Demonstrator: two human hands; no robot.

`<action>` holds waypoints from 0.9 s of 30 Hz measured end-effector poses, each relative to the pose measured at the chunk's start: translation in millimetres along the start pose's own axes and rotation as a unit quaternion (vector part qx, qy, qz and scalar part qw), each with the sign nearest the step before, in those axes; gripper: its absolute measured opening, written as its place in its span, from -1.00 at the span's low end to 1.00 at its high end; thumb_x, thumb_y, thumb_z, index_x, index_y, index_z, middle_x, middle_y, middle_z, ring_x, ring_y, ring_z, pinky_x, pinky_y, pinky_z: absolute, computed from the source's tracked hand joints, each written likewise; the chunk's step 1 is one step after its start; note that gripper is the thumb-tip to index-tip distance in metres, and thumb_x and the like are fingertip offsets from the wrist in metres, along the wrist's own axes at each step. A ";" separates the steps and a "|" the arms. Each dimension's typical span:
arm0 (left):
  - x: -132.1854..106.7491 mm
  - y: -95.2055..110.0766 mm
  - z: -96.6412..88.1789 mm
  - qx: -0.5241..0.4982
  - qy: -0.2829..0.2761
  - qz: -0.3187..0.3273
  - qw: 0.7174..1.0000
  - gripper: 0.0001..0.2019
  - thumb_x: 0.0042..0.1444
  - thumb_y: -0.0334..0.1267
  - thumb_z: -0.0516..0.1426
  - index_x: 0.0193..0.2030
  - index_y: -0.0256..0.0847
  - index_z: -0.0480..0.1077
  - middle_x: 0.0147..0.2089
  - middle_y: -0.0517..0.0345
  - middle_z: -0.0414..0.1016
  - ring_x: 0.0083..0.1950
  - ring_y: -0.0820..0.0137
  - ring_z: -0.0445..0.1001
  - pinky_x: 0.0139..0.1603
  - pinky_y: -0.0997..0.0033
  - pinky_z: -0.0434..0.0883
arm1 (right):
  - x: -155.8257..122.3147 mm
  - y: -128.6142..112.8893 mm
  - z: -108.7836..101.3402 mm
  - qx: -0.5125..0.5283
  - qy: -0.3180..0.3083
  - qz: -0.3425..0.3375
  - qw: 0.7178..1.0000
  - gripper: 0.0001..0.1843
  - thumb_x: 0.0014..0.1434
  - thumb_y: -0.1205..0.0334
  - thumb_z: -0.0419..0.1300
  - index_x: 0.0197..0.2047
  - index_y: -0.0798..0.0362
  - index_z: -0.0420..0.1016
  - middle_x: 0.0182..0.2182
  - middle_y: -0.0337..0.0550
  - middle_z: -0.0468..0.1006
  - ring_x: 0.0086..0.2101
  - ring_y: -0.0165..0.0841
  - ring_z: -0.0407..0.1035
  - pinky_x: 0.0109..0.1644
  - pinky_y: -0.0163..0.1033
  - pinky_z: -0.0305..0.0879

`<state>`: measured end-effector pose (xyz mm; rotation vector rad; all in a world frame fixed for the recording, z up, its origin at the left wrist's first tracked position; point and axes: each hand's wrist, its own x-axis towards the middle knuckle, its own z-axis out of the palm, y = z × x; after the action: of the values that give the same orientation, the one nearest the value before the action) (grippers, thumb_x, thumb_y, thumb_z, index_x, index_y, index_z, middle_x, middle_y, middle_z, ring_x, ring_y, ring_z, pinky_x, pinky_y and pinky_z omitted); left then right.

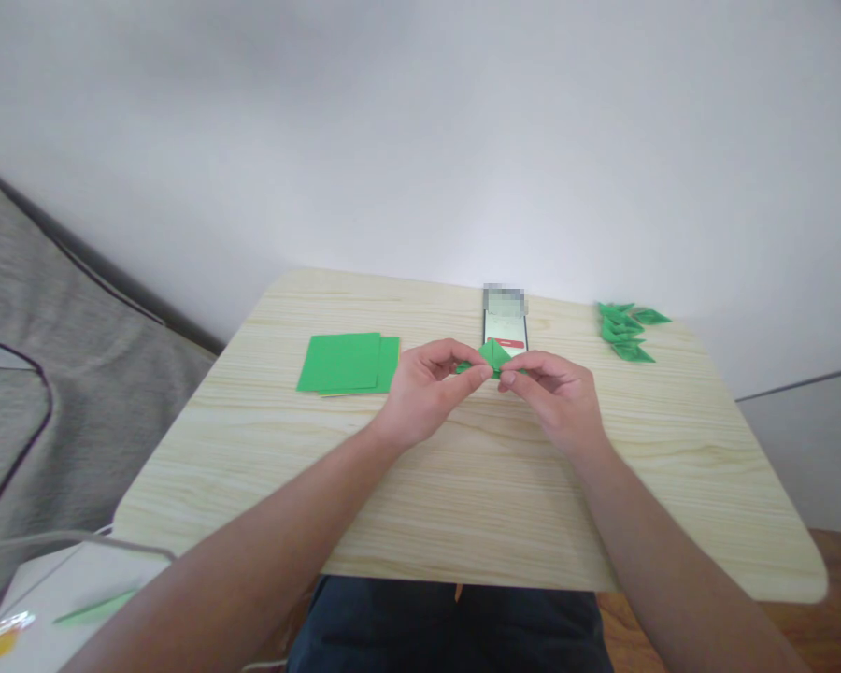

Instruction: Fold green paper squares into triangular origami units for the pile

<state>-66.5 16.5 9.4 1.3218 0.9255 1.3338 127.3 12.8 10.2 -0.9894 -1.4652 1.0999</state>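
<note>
A small piece of folded green paper (492, 353) is pinched between my two hands, over the middle of the table. My left hand (431, 388) has thumb and fingertips closed on its left side. From the right, my right hand (557, 393) grips the other side with thumb and forefinger. The paper's upper part rises to a point; its lower part is partly covered by my fingertips. Just behind it lies a phone (506, 327) with a lit screen. To the left of my left hand rests a stack of green square sheets (340, 363).
Several folded green paper pieces (621, 329) lie in a group at the table's back right. The pale wooden table (477, 505) meets a white wall (420, 140). Grey fabric (84, 374) is at the left, with a cable (77, 537) and a white surface (63, 598) below.
</note>
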 end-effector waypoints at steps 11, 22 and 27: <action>-0.6 1.0 -1.9 0.021 -0.026 0.002 0.999 -0.82 0.10 -0.16 0.38 -0.28 -0.22 0.59 -0.32 0.11 0.63 -0.31 0.41 0.49 -0.24 0.38 0.40 | -1.9 4.9 1.5 -0.042 -0.001 -0.036 0.998 -0.90 0.21 0.16 0.39 -0.18 -0.09 0.66 -0.21 -0.17 0.67 -0.14 -0.25 0.53 0.00 -0.07 0.43; -5.5 4.8 -9.8 0.256 -0.110 0.097 0.956 -0.90 0.10 -0.36 0.29 -0.21 -0.15 0.57 -0.18 0.13 0.59 -0.11 0.32 0.48 0.02 0.25 0.39 | -9.1 3.2 -7.0 -0.084 -0.031 0.109 0.990 -0.80 0.15 0.05 0.42 -0.26 0.00 0.68 -0.33 -0.18 0.70 -0.33 -0.31 0.49 -0.19 -0.17 0.37; -24.8 10.6 -10.0 0.371 -0.174 0.099 0.907 -0.86 0.12 -0.38 0.24 -0.19 -0.12 0.57 -0.09 0.06 0.56 0.02 0.20 0.46 0.09 0.16 0.38 | -36.0 -1.5 -10.5 -0.152 -0.071 0.134 0.977 -0.85 0.21 0.09 0.36 -0.24 -0.03 0.67 -0.31 -0.20 0.70 -0.33 -0.30 0.51 -0.22 -0.19 0.37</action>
<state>-80.2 -8.6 13.2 2.2047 1.1106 0.8446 143.1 -20.6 3.7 -1.3781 -1.6850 1.1796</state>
